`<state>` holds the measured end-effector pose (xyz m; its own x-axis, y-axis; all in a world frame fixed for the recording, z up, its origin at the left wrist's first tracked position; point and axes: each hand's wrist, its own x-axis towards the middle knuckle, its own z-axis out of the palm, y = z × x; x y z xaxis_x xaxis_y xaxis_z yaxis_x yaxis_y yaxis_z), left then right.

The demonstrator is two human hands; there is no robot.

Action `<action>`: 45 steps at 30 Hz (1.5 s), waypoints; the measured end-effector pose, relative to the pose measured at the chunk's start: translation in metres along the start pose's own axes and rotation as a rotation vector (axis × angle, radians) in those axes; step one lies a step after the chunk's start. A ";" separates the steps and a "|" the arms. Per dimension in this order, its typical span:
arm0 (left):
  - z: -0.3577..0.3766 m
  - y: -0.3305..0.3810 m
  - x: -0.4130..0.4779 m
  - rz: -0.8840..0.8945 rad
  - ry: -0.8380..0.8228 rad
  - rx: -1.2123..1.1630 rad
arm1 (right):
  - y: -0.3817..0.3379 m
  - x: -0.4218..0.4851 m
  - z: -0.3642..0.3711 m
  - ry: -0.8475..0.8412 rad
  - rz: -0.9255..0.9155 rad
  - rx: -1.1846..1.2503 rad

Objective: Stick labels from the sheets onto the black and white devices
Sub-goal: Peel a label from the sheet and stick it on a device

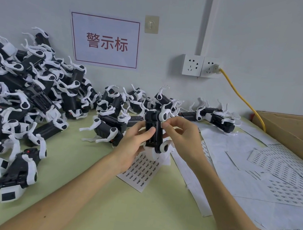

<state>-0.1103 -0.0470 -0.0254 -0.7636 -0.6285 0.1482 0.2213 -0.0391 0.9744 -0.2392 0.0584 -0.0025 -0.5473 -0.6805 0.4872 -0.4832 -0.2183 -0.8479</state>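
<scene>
Device (154,132) glossy black plastic, white rounded joints, gripped both hands.

Held device (154,132) at centre between left hand (134,145) and right hand (181,135), one label sheet (140,170) on the table (116,215) beneath it, device pile (16,99) at 9 o'clock, more sheets (282,167) at 4 (overlapping), box (296,131) at 3, wall sign (104,40) at 11.
</scene>
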 end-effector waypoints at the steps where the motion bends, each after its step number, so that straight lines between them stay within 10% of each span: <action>1: 0.000 0.000 0.000 0.002 0.000 0.007 | 0.000 0.000 0.000 0.003 0.001 -0.001; 45: 0.002 0.000 -0.004 0.065 0.029 0.089 | 0.000 0.003 -0.005 -0.076 0.204 0.138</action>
<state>-0.1079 -0.0429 -0.0256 -0.7310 -0.6498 0.2082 0.2143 0.0711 0.9742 -0.2446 0.0594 0.0000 -0.5684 -0.7700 0.2900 -0.2672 -0.1606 -0.9502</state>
